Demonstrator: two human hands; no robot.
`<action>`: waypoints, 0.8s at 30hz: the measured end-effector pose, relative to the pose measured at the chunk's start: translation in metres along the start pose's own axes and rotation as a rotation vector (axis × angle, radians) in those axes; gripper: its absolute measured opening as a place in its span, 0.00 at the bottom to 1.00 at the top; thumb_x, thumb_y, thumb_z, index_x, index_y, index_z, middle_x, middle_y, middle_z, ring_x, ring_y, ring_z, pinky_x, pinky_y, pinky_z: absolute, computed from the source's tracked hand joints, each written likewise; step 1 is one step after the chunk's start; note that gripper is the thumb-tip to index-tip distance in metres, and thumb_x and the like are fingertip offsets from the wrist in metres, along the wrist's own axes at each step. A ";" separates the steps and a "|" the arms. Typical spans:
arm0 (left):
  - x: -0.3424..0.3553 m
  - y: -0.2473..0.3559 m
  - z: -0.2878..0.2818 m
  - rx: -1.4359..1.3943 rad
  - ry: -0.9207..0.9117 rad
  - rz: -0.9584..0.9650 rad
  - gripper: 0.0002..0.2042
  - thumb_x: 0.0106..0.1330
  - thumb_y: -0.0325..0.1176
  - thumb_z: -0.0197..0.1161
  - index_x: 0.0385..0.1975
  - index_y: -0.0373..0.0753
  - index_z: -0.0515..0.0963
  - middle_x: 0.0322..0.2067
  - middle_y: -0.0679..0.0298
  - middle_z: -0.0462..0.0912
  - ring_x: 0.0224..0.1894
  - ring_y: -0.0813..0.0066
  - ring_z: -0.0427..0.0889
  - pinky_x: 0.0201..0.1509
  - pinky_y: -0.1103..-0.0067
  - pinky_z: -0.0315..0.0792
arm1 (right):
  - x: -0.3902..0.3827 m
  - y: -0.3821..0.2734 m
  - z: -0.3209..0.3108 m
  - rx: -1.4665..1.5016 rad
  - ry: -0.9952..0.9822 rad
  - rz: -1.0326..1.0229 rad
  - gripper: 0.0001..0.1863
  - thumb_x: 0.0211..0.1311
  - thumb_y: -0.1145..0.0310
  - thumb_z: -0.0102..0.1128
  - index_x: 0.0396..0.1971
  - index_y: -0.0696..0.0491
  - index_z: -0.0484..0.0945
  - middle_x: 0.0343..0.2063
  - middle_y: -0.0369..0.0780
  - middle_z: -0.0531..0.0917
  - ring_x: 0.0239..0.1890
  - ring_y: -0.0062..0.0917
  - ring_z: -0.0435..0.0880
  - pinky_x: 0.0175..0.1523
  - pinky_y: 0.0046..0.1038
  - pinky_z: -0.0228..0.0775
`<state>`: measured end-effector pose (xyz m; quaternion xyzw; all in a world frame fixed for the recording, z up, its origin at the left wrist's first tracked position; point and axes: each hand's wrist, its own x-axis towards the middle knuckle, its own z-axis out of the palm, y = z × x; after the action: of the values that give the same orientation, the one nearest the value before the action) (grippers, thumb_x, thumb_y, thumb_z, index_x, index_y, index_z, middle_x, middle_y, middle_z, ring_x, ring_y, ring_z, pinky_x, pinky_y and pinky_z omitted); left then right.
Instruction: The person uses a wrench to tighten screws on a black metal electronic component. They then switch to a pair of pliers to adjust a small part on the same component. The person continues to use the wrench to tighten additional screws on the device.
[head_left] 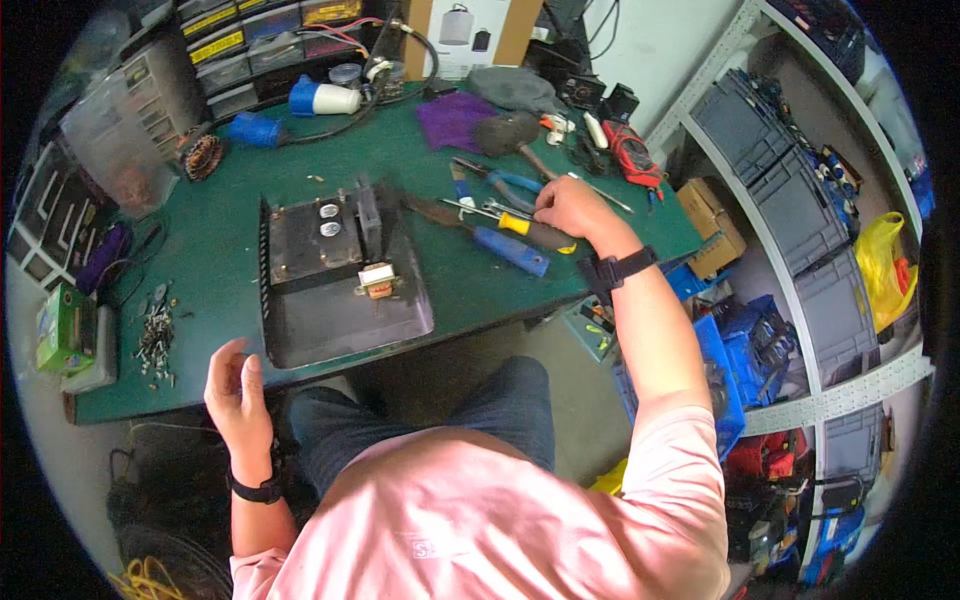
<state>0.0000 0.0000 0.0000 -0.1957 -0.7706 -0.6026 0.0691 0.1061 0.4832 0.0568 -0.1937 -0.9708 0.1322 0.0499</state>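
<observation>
My right hand (576, 210) is reaching to the right side of the green bench (215, 300), its fingers drawing together at a cluster of hand tools; I cannot tell whether they are clamping on one. Just beside them, a black-and-yellow screwdriver (548, 236) is lying obliquely, with a blue-handled tool (510, 250) resting on its near side and blue-handled pliers (518, 181) on its far side. My left hand (238, 395), well apart from the right, is hovering at the near edge, its thumb and fingers parting around nothing.

Between the hands, a black metal tray (345, 325) is lying flat, carrying a dark module (300, 257) in its far left portion and a small transformer (378, 281) near its right side. Left of the tray, loose screws (155, 342) are forming a heap. Farther back, a dark-headed mallet (507, 133) is resting by a purple cloth (453, 122), while a red meter (630, 155) is occupying the far right. Beyond the bench, at right, shelving (800, 340) is holding grey crates (745, 120).
</observation>
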 end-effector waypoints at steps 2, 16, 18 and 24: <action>0.000 0.011 0.002 -0.040 0.037 0.026 0.09 0.62 0.24 0.57 0.41 0.31 0.75 0.28 0.69 0.72 0.31 0.85 0.69 0.36 0.87 0.65 | 0.013 -0.005 0.010 0.038 0.012 -0.114 0.09 0.44 0.65 0.62 0.21 0.54 0.83 0.20 0.46 0.82 0.22 0.39 0.80 0.32 0.35 0.71; -0.013 0.019 0.007 0.083 0.014 0.120 0.08 0.56 0.23 0.64 0.35 0.33 0.76 0.21 0.67 0.69 0.21 0.81 0.65 0.25 0.84 0.61 | 0.047 -0.052 0.017 -0.261 -0.190 0.041 0.09 0.41 0.65 0.66 0.25 0.52 0.85 0.29 0.46 0.84 0.33 0.40 0.83 0.40 0.36 0.74; -0.013 0.015 0.007 0.063 0.012 0.111 0.08 0.56 0.23 0.64 0.35 0.33 0.76 0.21 0.66 0.70 0.21 0.81 0.65 0.25 0.84 0.61 | 0.049 -0.055 0.018 -0.301 -0.193 0.063 0.09 0.42 0.69 0.63 0.27 0.51 0.85 0.31 0.47 0.84 0.34 0.41 0.83 0.42 0.37 0.74; -0.013 0.017 0.005 0.087 0.028 0.112 0.08 0.55 0.23 0.65 0.35 0.33 0.76 0.21 0.66 0.69 0.20 0.81 0.65 0.24 0.84 0.61 | 0.052 -0.050 0.018 -0.277 -0.220 0.064 0.10 0.40 0.69 0.62 0.27 0.52 0.85 0.30 0.48 0.84 0.34 0.41 0.83 0.42 0.36 0.74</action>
<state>0.0187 0.0048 0.0093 -0.2267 -0.7829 -0.5664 0.1218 0.0375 0.4544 0.0553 -0.2138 -0.9727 0.0189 -0.0879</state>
